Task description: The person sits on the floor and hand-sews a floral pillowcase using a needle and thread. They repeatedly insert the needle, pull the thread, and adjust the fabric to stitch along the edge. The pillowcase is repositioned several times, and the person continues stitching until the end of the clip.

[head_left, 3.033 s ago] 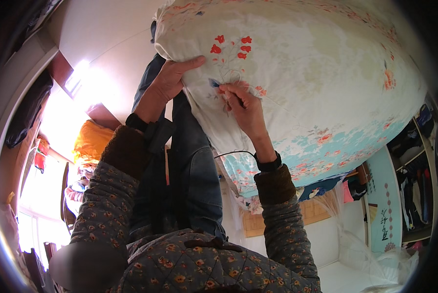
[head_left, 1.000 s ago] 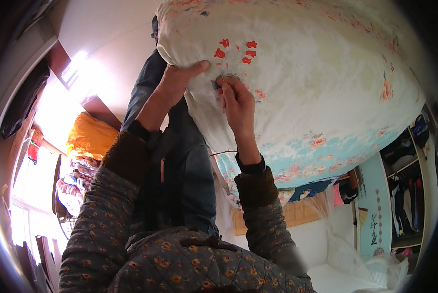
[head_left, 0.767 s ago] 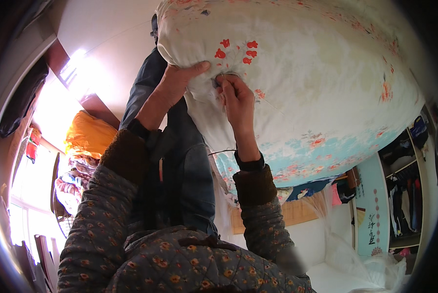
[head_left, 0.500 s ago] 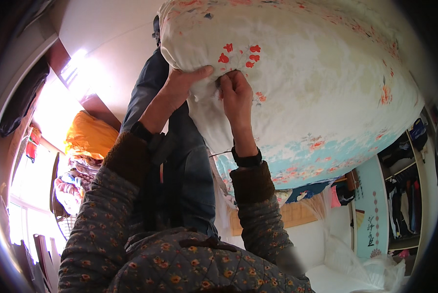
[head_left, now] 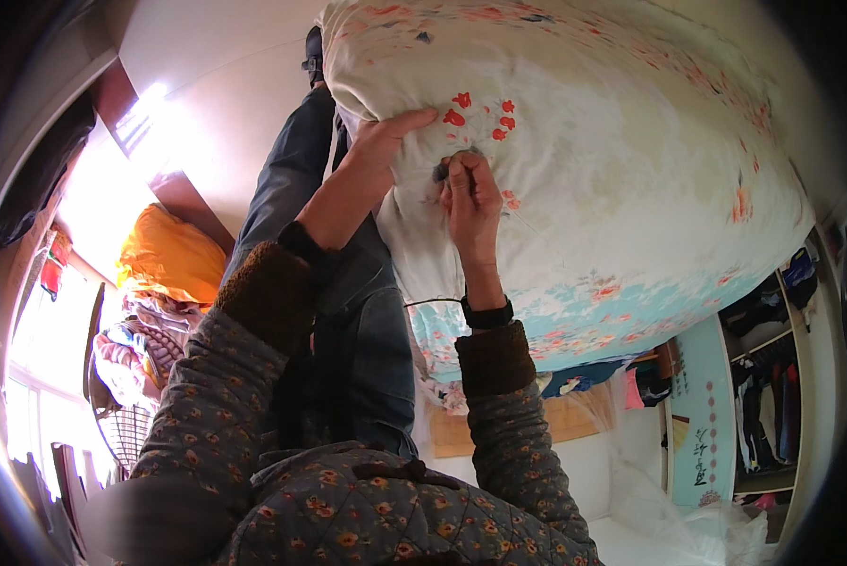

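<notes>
Keep the left hand (head_left: 385, 151) spread flat on the quilt (head_left: 612, 160) to hold the fabric taut; the right hand (head_left: 470, 198) stays pinched shut on what appears to be a needle, too small to confirm; draw each stitch in line with the thread. The quilt, cream with red flowers and a blue border, lies across the lap.

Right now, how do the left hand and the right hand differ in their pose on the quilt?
The left hand lies spread, fingers flat on the quilt; the right hand is curled, its fingertips pinched together at one spot. The left hand sits at the quilt's edge, above the jeans; the right hand is further in, below the red flowers. Both touch the quilt, close together.
</notes>
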`<state>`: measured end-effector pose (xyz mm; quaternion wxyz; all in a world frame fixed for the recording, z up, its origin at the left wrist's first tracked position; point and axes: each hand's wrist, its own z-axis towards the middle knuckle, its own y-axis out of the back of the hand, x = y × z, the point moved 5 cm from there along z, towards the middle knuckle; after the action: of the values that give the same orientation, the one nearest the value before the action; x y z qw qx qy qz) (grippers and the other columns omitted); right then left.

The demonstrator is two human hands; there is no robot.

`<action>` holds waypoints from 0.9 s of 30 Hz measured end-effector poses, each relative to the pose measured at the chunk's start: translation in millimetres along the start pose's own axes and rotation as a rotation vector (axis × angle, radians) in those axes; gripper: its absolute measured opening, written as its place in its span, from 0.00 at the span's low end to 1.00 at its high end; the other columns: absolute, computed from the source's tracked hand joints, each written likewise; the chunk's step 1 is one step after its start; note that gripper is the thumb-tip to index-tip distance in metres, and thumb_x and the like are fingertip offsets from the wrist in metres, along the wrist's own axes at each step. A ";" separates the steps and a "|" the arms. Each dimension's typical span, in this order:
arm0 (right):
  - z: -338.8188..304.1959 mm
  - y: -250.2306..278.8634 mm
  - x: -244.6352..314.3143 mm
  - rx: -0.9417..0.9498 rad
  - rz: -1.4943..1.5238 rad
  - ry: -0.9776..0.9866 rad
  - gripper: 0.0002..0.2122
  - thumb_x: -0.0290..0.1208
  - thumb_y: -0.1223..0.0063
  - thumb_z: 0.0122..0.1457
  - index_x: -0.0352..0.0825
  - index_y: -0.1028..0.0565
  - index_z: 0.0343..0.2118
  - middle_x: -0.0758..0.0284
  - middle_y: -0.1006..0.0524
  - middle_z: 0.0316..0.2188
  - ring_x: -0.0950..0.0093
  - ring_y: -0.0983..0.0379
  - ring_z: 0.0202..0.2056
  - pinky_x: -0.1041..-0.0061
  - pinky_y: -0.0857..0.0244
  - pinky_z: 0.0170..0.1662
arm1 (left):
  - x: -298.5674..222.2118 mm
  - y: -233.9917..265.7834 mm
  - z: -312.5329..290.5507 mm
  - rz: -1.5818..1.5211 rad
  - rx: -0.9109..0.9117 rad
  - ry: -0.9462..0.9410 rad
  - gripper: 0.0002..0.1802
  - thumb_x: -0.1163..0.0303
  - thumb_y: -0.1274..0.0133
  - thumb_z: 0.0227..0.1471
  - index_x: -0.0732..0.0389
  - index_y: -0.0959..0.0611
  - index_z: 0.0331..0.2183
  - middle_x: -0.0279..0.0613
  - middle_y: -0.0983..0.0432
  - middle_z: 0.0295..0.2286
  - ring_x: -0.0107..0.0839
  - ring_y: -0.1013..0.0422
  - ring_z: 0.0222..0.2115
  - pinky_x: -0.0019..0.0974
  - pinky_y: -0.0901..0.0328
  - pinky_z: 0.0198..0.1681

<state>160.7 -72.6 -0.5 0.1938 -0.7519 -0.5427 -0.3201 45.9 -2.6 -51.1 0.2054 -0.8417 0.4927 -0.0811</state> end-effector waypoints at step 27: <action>28.0 -4.4 16.7 -0.099 -0.373 -0.091 0.17 0.41 0.45 0.58 0.32 0.34 0.23 0.67 0.28 0.15 0.79 0.34 0.19 0.77 0.40 0.24 | 6.9 6.6 4.7 0.024 -0.038 -0.132 0.26 0.79 0.44 0.45 0.64 0.30 0.49 0.42 0.27 0.41 0.34 0.29 0.40 0.36 0.32 0.42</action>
<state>167.6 -41.6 -9.4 0.0691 -0.6608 -0.6643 -0.3424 45.8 -10.2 -58.6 0.2223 -0.8431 0.4896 -0.0133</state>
